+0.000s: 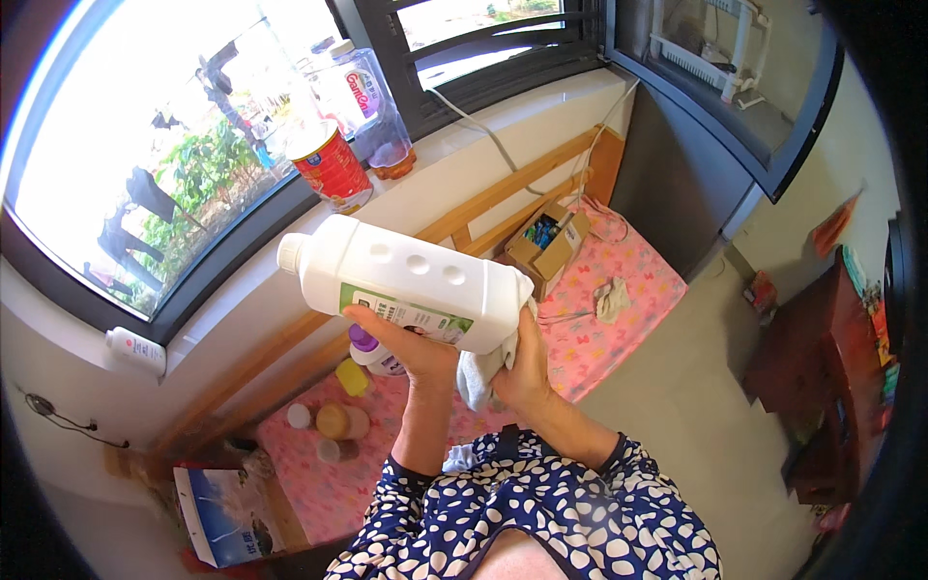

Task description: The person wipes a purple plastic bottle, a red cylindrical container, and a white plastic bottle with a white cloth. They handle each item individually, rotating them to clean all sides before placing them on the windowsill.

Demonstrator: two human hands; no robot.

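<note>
A large white plastic bottle point(440, 275) with a green-and-white label is held up in front of me, tilted with its capped end toward the left. My left hand point(416, 348) supports it from below, the thumb lying along the label. At the bottle's base, my right hand point(527, 372) grips a pale grey cloth point(476, 377) that is bunched against the base. Part of the cloth is hidden behind my fingers.
A red tin point(332, 166) and a clear jug point(372, 106) stand on the windowsill; a small white bottle point(135, 351) is further left. Below, a pink patterned cover point(619, 333) bears an open cardboard box point(546, 246), several jars and a purple-capped bottle point(372, 350). A window sash point(812, 121) juts in.
</note>
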